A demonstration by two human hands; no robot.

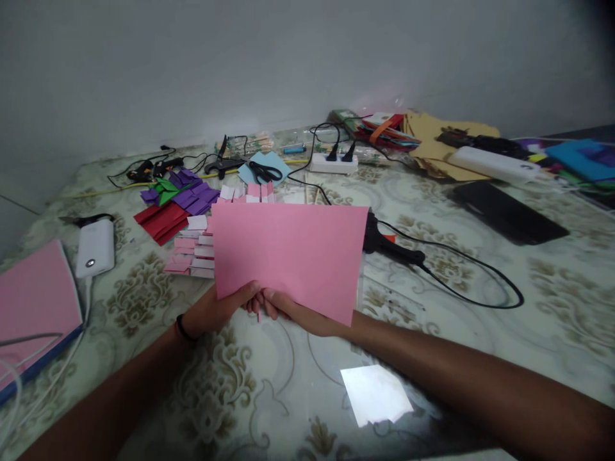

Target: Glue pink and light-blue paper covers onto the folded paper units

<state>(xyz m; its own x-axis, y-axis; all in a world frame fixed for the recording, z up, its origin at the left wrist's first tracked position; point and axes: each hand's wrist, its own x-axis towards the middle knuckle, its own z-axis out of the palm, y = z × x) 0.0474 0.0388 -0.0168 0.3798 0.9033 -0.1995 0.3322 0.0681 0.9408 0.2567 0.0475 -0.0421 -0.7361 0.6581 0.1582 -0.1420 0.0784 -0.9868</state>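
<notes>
Two hands (218, 310) (295, 314) clamp fingers (250, 289) on the pink sheet (288, 256) at its lower edge; upper edge (straight) stands free.

Left arm (129, 384) in from lower left, right arm (456, 378) from lower right. Left hand (223, 308) and right hand (298, 314) meet a bit below and left of centre, thumbs (247, 292) angled inward, fingers (271, 312) curled, both pinching.

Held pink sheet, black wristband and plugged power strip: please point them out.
Pink sheet (291, 256), head view: middle of its face.
Black wristband (180, 328), head view: outer band.
Power strip (334, 166), head view: white front.
</notes>
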